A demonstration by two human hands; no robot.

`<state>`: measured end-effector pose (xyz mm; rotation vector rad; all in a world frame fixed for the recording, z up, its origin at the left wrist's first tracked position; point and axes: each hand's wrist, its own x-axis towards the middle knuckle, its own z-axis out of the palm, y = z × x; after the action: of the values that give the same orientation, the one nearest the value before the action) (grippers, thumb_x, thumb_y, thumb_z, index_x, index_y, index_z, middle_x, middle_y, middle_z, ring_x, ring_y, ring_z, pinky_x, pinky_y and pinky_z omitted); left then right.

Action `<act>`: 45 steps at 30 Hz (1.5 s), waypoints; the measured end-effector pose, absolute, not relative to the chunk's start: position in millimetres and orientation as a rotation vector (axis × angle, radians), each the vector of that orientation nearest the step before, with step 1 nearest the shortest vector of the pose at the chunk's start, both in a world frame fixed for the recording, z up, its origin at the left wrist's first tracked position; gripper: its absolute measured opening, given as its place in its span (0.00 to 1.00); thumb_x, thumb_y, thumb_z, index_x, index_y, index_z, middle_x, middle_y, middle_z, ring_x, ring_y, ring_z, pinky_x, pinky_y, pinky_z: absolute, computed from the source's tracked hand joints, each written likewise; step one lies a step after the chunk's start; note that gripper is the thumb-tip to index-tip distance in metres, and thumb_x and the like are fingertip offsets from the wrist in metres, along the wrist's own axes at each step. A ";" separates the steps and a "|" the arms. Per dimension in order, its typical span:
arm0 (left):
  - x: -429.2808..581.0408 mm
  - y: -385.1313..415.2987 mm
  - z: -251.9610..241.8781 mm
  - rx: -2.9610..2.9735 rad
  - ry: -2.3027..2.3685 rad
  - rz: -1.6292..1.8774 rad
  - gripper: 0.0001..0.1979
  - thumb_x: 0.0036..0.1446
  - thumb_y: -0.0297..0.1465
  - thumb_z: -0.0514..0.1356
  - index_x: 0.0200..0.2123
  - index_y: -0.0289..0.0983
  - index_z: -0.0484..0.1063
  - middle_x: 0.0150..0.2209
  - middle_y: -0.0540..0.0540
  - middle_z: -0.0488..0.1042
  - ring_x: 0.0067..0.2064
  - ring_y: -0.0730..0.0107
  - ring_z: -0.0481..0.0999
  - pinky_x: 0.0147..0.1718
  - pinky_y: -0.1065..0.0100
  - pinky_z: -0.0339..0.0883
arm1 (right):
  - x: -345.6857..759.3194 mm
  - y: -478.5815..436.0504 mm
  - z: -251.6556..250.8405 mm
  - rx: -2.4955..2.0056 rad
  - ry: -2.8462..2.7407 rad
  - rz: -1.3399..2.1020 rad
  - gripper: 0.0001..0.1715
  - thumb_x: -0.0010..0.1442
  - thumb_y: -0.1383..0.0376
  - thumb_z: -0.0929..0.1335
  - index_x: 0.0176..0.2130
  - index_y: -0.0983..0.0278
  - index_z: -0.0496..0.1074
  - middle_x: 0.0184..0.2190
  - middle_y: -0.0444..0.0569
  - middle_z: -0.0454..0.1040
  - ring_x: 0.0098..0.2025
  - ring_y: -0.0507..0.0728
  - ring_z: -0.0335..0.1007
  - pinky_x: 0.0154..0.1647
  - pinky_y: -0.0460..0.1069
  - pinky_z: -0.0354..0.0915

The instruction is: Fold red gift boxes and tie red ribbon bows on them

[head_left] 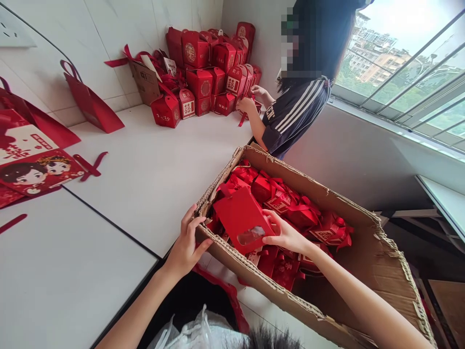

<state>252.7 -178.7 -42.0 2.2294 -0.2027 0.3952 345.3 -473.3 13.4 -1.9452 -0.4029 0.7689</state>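
My right hand (286, 232) grips a red gift box (241, 218) by its right side, with the thumb and fingers closed on it. The gift box is tilted over the large open cardboard box (385, 271) and has an oval window in its face. My left hand (189, 242) lies with fingers apart against the near left corner of the cardboard box. Under the held gift box, several red gift boxes with ribbons (301, 211) lie piled in the carton; the held one hides some of them.
A white table (174, 160) spreads to the left, with stacked red gift boxes (199, 85) at the wall. Red paper bags (39, 145) and loose ribbons (90, 167) lie at left. Another person (301, 106) handles a small box at the stack. A barred window (407, 63) is at right.
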 end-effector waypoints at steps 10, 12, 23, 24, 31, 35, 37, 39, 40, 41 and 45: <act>252.4 -179.2 -42.5 2.188 -0.211 0.374 0.19 0.63 0.38 0.51 0.55 0.42 0.53 0.65 0.36 0.43 0.66 0.53 0.50 0.56 0.51 0.63 | 354.5 -458.7 9.4 -2.611 -0.769 0.960 0.43 0.54 0.52 0.67 0.63 0.68 0.56 0.53 0.63 0.68 0.49 0.67 0.70 0.51 0.58 0.63; 252.5 -179.0 -42.7 2.190 -0.215 0.372 0.19 0.63 0.38 0.50 0.55 0.42 0.52 0.65 0.35 0.43 0.66 0.53 0.50 0.56 0.51 0.63 | 357.5 -448.1 8.1 -2.622 -0.685 0.946 0.36 0.58 0.50 0.64 0.59 0.68 0.64 0.48 0.61 0.73 0.49 0.66 0.70 0.50 0.57 0.63; 253.2 -178.8 -42.3 2.206 -0.244 0.413 0.19 0.64 0.39 0.50 0.55 0.41 0.52 0.65 0.34 0.44 0.66 0.52 0.50 0.55 0.52 0.64 | 386.3 -364.8 -16.1 -2.701 -0.222 1.124 0.44 0.61 0.41 0.50 0.31 0.72 0.73 0.18 0.57 0.73 0.19 0.60 0.73 0.24 0.51 0.70; 253.2 -178.7 -42.7 2.209 -0.246 0.419 0.19 0.63 0.40 0.50 0.55 0.41 0.52 0.65 0.34 0.44 0.66 0.52 0.50 0.55 0.52 0.64 | 387.7 -357.8 -21.6 -2.708 -0.201 1.136 0.44 0.61 0.41 0.50 0.33 0.73 0.73 0.19 0.59 0.74 0.21 0.60 0.75 0.25 0.51 0.71; 253.4 -179.9 -44.2 2.208 -0.252 0.444 0.19 0.63 0.41 0.50 0.55 0.41 0.52 0.64 0.33 0.45 0.66 0.51 0.51 0.54 0.50 0.64 | 395.4 -350.9 -49.0 -2.696 -0.219 1.214 0.51 0.60 0.38 0.46 0.41 0.74 0.73 0.26 0.61 0.77 0.25 0.62 0.76 0.26 0.51 0.72; 253.7 -180.2 -44.8 2.206 -0.254 0.454 0.19 0.63 0.40 0.50 0.55 0.41 0.52 0.64 0.33 0.45 0.66 0.51 0.51 0.55 0.49 0.63 | 388.2 -363.2 -44.8 -2.738 -0.407 1.127 0.41 0.62 0.42 0.52 0.50 0.71 0.68 0.36 0.60 0.78 0.36 0.62 0.77 0.37 0.51 0.71; 254.1 -180.0 -45.5 2.204 -0.258 0.456 0.19 0.63 0.39 0.51 0.54 0.41 0.53 0.64 0.33 0.46 0.66 0.50 0.51 0.55 0.49 0.63 | 376.7 -366.1 -39.9 -2.809 -0.497 1.026 0.42 0.57 0.41 0.61 0.57 0.70 0.62 0.46 0.64 0.74 0.47 0.67 0.73 0.46 0.56 0.69; 254.3 -180.1 -46.2 2.198 -0.259 0.455 0.19 0.63 0.39 0.51 0.54 0.41 0.53 0.64 0.34 0.46 0.66 0.51 0.51 0.55 0.49 0.63 | 361.7 -365.4 -36.5 -2.892 -0.546 0.921 0.51 0.51 0.44 0.68 0.61 0.72 0.56 0.54 0.69 0.66 0.54 0.73 0.65 0.51 0.61 0.64; 254.2 -180.3 -46.4 2.194 -0.254 0.451 0.19 0.63 0.39 0.52 0.55 0.41 0.53 0.64 0.34 0.46 0.66 0.51 0.51 0.56 0.50 0.63 | 353.7 -364.0 -36.3 -2.931 -0.566 0.871 0.54 0.49 0.46 0.70 0.63 0.73 0.52 0.56 0.71 0.63 0.56 0.74 0.63 0.51 0.62 0.64; 253.9 -180.5 -46.4 2.191 -0.246 0.446 0.19 0.63 0.39 0.52 0.55 0.41 0.54 0.64 0.34 0.46 0.66 0.51 0.52 0.55 0.51 0.63 | 345.9 -362.4 -37.5 -2.971 -0.604 0.818 0.56 0.50 0.49 0.71 0.64 0.73 0.49 0.58 0.71 0.60 0.57 0.74 0.61 0.51 0.62 0.64; 251.0 -181.2 -47.4 2.193 -0.218 0.452 0.19 0.63 0.38 0.52 0.55 0.42 0.54 0.64 0.35 0.48 0.65 0.54 0.55 0.55 0.54 0.65 | 324.2 -357.8 -61.2 -3.106 -1.000 0.551 0.46 0.57 0.57 0.68 0.66 0.64 0.45 0.64 0.68 0.49 0.60 0.72 0.57 0.51 0.62 0.65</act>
<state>251.0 -181.2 -47.4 2.1932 -0.2183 0.4519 324.2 -357.8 -61.2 -3.1064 -0.9995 0.5515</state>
